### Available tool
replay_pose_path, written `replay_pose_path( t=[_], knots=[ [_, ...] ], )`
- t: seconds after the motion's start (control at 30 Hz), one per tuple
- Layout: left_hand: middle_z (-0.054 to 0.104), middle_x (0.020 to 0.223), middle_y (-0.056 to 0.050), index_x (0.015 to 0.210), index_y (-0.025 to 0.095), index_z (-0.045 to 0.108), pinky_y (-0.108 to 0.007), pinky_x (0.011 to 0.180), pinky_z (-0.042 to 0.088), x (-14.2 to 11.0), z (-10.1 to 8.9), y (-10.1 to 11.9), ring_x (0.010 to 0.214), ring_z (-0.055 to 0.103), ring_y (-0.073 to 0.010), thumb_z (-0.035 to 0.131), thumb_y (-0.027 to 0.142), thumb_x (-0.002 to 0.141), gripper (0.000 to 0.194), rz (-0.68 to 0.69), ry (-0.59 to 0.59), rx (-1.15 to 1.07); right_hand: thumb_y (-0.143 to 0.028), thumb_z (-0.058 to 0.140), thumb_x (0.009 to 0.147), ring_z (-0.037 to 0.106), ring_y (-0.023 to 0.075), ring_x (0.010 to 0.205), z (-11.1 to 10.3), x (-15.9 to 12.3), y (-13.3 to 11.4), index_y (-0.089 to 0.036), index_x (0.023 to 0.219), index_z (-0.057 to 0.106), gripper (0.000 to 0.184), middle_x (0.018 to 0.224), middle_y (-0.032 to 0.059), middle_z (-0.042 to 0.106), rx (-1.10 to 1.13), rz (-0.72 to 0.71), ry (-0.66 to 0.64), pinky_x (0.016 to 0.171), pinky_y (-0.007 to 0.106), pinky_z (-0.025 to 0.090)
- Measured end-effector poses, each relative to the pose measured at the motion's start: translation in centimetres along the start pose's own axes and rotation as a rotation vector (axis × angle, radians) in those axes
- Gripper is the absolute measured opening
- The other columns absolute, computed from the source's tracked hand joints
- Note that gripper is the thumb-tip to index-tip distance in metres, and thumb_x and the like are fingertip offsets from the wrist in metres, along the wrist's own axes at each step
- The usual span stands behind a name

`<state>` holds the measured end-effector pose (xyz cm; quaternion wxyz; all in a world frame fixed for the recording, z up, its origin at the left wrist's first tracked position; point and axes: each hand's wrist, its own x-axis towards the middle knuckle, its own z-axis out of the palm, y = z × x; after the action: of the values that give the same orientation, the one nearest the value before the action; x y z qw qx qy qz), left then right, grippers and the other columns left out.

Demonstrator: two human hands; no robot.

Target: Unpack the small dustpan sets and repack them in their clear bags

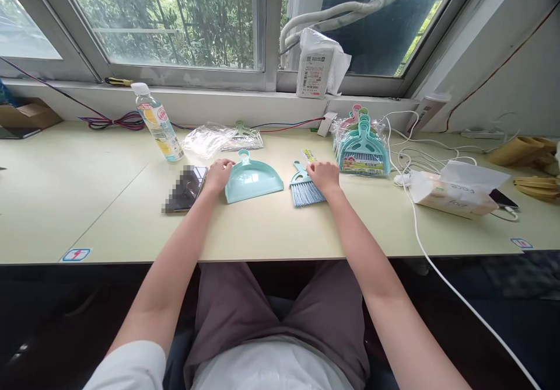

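Observation:
A light teal dustpan [254,181] lies on the desk, its short handle pointing toward the window. My left hand [220,175] is at its left edge, fingers curled against the rim. To the right is a small matching hand brush [305,193] with blue bristles facing me. My right hand [324,177] is closed over the brush's right side and hides part of it. A yellow printed label [310,155] shows just beyond those fingers; whether they also touch it I cannot tell. Beside my left wrist lies a dark phone [189,187], partly blurred out.
A drink bottle [158,124] stands left, near crumpled clear plastic [209,140] and another wrapped brush set [242,138]. Packaged dustpan sets [364,148] stand back right. A tissue pack [457,191] and a white cable [415,220] are farther right; a box [314,73] is on the sill.

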<state>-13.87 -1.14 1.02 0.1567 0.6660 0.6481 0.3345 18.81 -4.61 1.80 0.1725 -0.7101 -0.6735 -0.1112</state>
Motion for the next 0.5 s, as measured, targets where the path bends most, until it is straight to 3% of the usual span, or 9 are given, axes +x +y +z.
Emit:
replay_pose_path(
  t=[0.13, 0.23, 0.5],
  knots=[
    [0.068, 0.106, -0.009, 0.105, 0.019, 0.064, -0.034, 0.087, 0.043, -0.2, -0.4, 0.4, 0.098, 0.06, -0.0235, 0.043, 0.029, 0.085, 0.03, -0.04, 0.04, -0.024, -0.039, 0.054, 0.083, 0.061, 0.0254, 0.087, -0.7, -0.5, -1.0, -0.017, 0.083, 0.071, 0.027, 0.086, 0.0133, 0.07, -0.004, 0.068, -0.098, 0.075, 0.035, 0.035],
    [0.068, 0.102, -0.009, 0.115, 0.019, 0.056, -0.034, 0.082, 0.044, -0.6, -0.7, 0.9, 0.093, 0.062, -0.0231, 0.048, 0.034, 0.084, 0.036, -0.066, 0.046, -0.021, -0.045, 0.061, 0.075, 0.059, 0.0284, 0.092, -1.1, -0.8, -1.7, -0.016, 0.086, 0.07, 0.032, 0.092, 0.0155, 0.068, -0.03, 0.097, -0.155, 0.076, 0.037, 0.036],
    [0.071, 0.09, -0.008, 0.087, 0.021, 0.069, -0.03, 0.077, 0.044, -0.7, -0.1, 0.7, 0.085, 0.062, -0.0228, 0.056, 0.031, 0.077, 0.019, 0.011, 0.036, 0.091, -0.047, 0.059, 0.072, 0.056, 0.0293, 0.098, -0.5, -1.0, -2.0, -0.015, 0.086, 0.068, 0.036, 0.1, 0.0157, 0.066, 0.014, 0.123, -0.165, 0.083, 0.041, 0.032]
  ],
)
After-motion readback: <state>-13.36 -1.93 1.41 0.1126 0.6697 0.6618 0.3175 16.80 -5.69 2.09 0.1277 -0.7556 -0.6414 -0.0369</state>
